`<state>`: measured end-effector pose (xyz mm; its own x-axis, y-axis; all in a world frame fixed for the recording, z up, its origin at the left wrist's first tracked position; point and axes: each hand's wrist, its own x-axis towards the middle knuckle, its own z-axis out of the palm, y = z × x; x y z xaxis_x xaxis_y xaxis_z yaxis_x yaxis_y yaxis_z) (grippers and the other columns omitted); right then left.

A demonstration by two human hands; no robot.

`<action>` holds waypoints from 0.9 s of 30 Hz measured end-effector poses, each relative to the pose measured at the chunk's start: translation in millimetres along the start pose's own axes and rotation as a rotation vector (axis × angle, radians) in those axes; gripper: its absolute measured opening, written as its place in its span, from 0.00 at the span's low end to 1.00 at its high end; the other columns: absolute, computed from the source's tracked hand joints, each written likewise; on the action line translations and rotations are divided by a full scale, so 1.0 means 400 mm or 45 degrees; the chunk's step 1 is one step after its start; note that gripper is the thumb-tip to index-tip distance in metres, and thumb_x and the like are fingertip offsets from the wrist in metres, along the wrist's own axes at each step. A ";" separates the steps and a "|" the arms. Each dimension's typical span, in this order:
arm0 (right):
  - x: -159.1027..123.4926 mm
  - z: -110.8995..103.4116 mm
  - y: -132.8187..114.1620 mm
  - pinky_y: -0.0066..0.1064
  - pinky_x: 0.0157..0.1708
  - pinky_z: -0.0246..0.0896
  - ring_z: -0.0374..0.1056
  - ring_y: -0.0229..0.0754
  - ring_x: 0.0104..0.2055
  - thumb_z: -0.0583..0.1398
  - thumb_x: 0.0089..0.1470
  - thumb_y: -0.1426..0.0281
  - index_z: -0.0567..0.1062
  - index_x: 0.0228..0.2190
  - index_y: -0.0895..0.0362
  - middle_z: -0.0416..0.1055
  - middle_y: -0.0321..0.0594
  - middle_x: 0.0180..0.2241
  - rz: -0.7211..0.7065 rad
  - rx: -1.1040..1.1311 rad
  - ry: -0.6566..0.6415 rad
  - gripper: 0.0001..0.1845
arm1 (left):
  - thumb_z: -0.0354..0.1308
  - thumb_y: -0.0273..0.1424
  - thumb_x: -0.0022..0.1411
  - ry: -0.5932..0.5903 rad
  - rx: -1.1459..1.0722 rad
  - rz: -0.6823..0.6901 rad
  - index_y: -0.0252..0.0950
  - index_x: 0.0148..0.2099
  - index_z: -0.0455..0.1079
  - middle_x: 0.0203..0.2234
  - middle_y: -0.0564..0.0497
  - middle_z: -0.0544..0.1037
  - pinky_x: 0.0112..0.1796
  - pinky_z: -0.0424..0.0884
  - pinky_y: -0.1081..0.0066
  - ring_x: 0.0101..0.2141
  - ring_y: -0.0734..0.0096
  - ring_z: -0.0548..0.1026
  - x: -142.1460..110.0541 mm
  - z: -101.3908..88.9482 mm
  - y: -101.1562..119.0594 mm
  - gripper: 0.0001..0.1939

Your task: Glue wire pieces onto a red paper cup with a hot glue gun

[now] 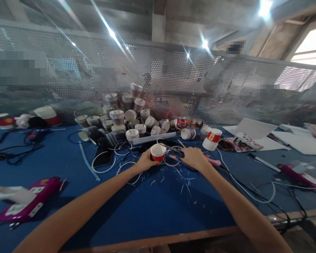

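Note:
My left hand (145,161) is closed round the side of a red and white paper cup (158,153), which stands upright with its open top facing me. My right hand (193,158) grips scissors with a blue handle (183,164). Their dark blades (170,147) point left, at the cup's rim; whether they touch it I cannot tell. A pink-handled object (213,161) lies just right of my right hand, partly hidden. White cord (104,172) lies in loops around the cup, and small white scraps (185,188) are scattered below the hands.
Many small grey cups with loop handles (117,117) are piled at the back, by a perforated metal screen (163,70). A cola can (181,122) and stacked paper cups (212,138) stand to their right. Purple power strips (37,196) lie on both sides of the blue table (137,218).

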<state>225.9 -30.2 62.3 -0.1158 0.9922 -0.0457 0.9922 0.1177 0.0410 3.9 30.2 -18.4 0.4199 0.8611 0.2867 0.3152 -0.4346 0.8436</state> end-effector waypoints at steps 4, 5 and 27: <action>0.003 -0.002 0.004 0.40 0.38 0.61 0.70 0.54 0.41 0.45 0.53 0.48 0.74 0.39 0.58 0.74 0.52 0.37 -0.005 -0.001 -0.012 0.31 | 0.66 0.28 0.38 -0.014 -0.030 0.002 0.31 0.54 0.59 0.47 0.42 0.73 0.50 0.62 0.56 0.47 0.58 0.70 0.001 -0.001 0.000 0.39; 0.004 -0.002 0.006 0.40 0.38 0.61 0.70 0.54 0.41 0.45 0.53 0.48 0.74 0.39 0.58 0.74 0.52 0.37 -0.008 -0.003 -0.007 0.31 | 0.66 0.28 0.38 -0.019 -0.030 0.002 0.31 0.54 0.59 0.46 0.42 0.73 0.50 0.62 0.56 0.47 0.57 0.70 0.000 -0.002 0.002 0.38; 0.004 0.006 0.022 0.38 0.37 0.62 0.70 0.53 0.41 0.44 0.52 0.46 0.73 0.39 0.57 0.74 0.51 0.38 -0.047 -0.050 0.018 0.33 | 0.65 0.32 0.42 -0.242 -0.169 0.083 0.31 0.54 0.60 0.45 0.42 0.74 0.50 0.62 0.57 0.46 0.59 0.71 0.015 -0.026 -0.014 0.35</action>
<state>234.5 -27.5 60.1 -0.1535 0.9876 -0.0336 0.9847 0.1557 0.0786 -4.0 40.8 -16.8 0.5921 0.7619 0.2625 0.1729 -0.4382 0.8821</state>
